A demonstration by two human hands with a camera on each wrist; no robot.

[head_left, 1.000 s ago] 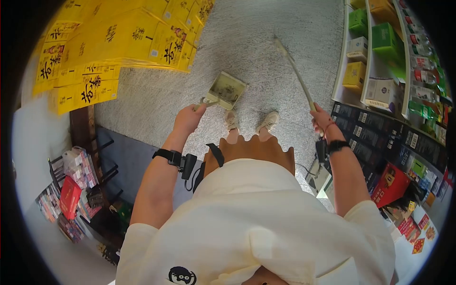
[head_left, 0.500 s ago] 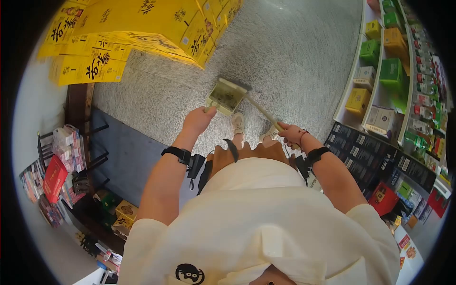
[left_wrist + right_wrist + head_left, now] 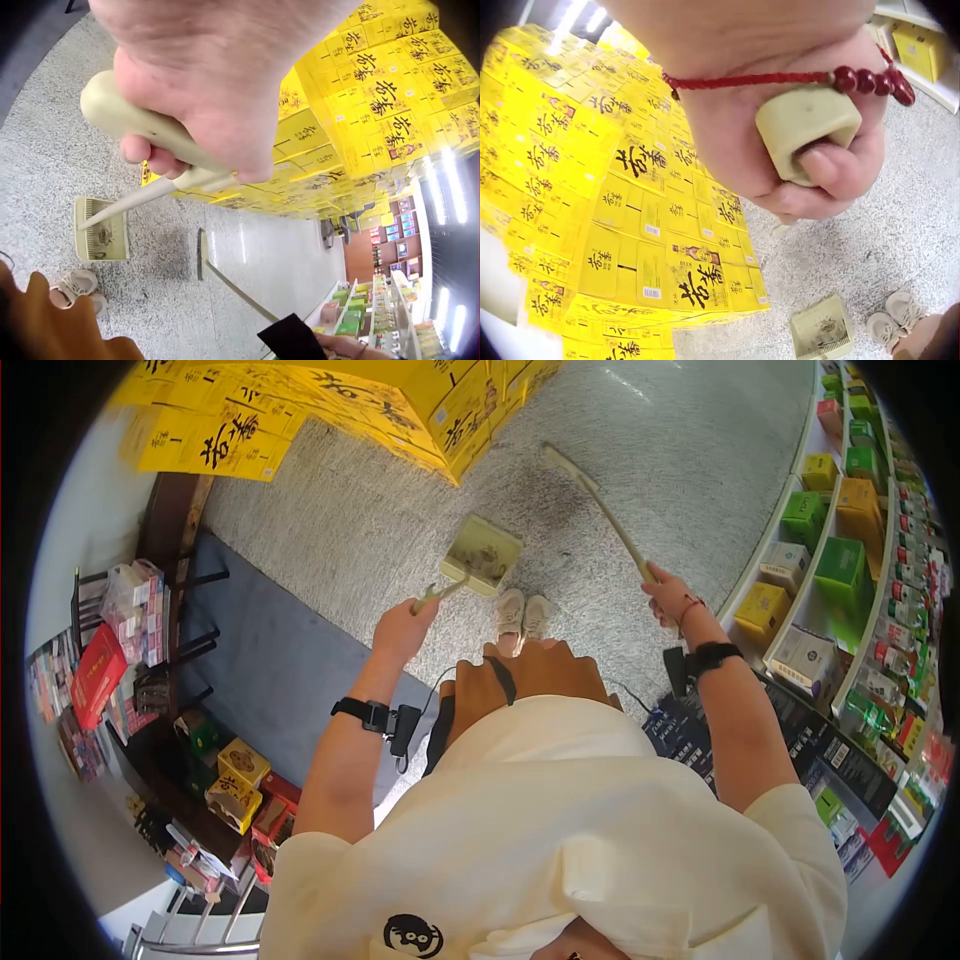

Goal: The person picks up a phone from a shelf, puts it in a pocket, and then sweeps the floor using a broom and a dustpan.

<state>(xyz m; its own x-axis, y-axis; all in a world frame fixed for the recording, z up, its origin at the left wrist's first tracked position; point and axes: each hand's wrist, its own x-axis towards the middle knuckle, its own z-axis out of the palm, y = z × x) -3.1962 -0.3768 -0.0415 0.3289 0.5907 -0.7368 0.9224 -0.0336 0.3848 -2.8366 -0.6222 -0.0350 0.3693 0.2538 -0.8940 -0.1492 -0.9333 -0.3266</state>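
My left hand (image 3: 402,630) grips the pale handle of a dustpan (image 3: 483,554), whose pan rests on the floor with grey debris inside. In the left wrist view the fingers of the left hand (image 3: 199,97) curl round the thick handle end, and the dustpan (image 3: 112,238) lies below. My right hand (image 3: 675,603) holds a long pale broom stick (image 3: 617,528), its head on the floor beyond the dustpan and to its right. In the right wrist view the right hand (image 3: 802,142) wraps round the looped handle end (image 3: 808,127).
Stacked yellow cartons (image 3: 440,410) stand ahead to the left. Shelves with boxes (image 3: 762,610) and bottles line the right side, with dark cartons (image 3: 690,735) at their foot. My shoes (image 3: 523,612) are just behind the dustpan. Dark furniture legs and a grey-blue surface (image 3: 265,630) are at the left.
The broom head swung in beside the dustpan, then out ahead and to the right, with my right hand moving in and back out. The feet have come together. The left hand still holds the dustpan.
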